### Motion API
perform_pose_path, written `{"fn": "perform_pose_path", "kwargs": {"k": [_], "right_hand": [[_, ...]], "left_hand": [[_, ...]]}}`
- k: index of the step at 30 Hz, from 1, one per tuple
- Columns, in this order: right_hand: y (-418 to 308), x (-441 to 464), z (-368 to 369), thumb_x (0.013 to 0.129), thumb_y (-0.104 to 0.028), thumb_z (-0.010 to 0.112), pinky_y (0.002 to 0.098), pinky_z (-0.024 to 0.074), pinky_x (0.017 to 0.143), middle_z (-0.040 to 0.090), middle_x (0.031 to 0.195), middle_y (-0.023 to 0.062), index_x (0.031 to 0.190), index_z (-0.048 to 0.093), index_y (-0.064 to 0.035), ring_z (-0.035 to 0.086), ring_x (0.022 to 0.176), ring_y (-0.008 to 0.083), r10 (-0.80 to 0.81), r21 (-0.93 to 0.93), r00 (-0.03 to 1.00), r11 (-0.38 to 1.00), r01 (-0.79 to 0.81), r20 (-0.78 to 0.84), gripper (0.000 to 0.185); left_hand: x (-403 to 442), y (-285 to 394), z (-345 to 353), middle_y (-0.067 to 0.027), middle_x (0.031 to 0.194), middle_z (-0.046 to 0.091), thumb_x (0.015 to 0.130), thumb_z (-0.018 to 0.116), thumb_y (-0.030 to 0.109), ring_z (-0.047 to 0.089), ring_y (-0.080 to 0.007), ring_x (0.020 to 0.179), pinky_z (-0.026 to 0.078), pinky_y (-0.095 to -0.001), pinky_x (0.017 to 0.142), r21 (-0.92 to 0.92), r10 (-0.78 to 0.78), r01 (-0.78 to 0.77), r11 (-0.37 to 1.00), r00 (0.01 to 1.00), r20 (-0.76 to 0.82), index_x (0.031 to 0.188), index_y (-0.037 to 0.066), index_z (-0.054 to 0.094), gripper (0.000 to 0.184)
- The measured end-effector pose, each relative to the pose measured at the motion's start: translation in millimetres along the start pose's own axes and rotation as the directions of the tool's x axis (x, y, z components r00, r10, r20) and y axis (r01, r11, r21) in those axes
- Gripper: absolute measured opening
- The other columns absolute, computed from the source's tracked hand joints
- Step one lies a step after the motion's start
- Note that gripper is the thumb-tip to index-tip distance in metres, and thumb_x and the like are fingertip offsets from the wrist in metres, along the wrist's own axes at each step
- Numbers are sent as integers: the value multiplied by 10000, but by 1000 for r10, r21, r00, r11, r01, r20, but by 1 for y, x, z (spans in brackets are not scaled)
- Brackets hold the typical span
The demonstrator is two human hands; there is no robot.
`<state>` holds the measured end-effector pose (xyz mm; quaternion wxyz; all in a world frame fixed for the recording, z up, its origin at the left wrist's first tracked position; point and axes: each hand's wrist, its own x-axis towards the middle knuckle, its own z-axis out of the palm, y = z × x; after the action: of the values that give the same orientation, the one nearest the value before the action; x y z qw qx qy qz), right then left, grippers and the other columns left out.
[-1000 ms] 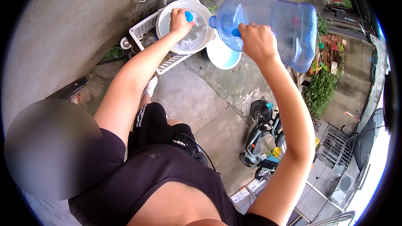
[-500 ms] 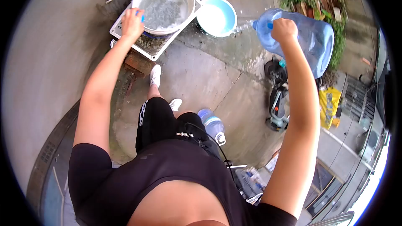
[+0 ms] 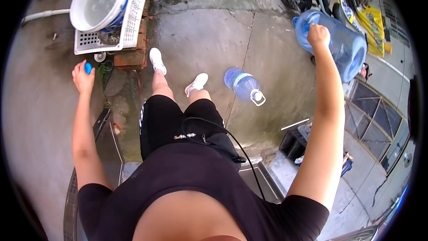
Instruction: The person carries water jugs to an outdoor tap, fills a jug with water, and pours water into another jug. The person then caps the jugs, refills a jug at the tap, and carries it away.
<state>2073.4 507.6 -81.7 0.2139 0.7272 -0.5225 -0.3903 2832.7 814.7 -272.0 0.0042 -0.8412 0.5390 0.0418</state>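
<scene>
Holding the large blue bottle [image 3: 343, 47] on its side at the right, the right hand [image 3: 318, 35] wraps its fingers around the handle in the head view. The bottle's neck points left. Well apart at the left, the left hand [image 3: 82, 79] pinches a small blue cap [image 3: 88, 68], nearer than the white crate [image 3: 133, 18] with its white bucket [image 3: 82, 18]. A smaller bottle [image 3: 244, 84] lies on the concrete floor [image 3: 196, 35] between the hands.
</scene>
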Motion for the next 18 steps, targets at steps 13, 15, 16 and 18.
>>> {"fn": "perform_pose_path", "kwargs": {"k": [13,15,16,18], "right_hand": [[10,-251,405,837,-148,570,408,581,685,723,866,112,900,694,-91,717,804,262,79,20,877,995,-100,474,151],[10,-278,436,849,-156,568,394,578,707,721,880,120,923,667,-92,714,823,271,142,162,858,954,-251,493,139],[6,-284,446,849,-156,568,394,578,707,721,880,120,923,667,-92,714,823,271,137,168,851,953,-253,508,139],[-1,-295,468,852,-155,568,382,575,725,717,888,131,945,643,-80,710,840,280,170,182,793,925,-333,585,140]], "left_hand": [[-188,134,27,-65,1191,547,705,772,141,500,-283,1116,446,-390,963,248,8,-101,963,937,350,1222,123,590,549],[-186,163,32,-71,1185,548,703,769,132,502,-285,1110,446,-390,962,222,79,-164,961,935,345,1217,113,589,545],[-186,177,31,-76,1178,549,701,766,122,504,-286,1103,447,-391,961,194,135,-209,959,932,336,1211,104,588,541],[-177,213,29,-79,1174,550,695,764,111,506,-290,1098,447,-390,960,186,193,-280,942,904,383,1205,97,587,540]]}}
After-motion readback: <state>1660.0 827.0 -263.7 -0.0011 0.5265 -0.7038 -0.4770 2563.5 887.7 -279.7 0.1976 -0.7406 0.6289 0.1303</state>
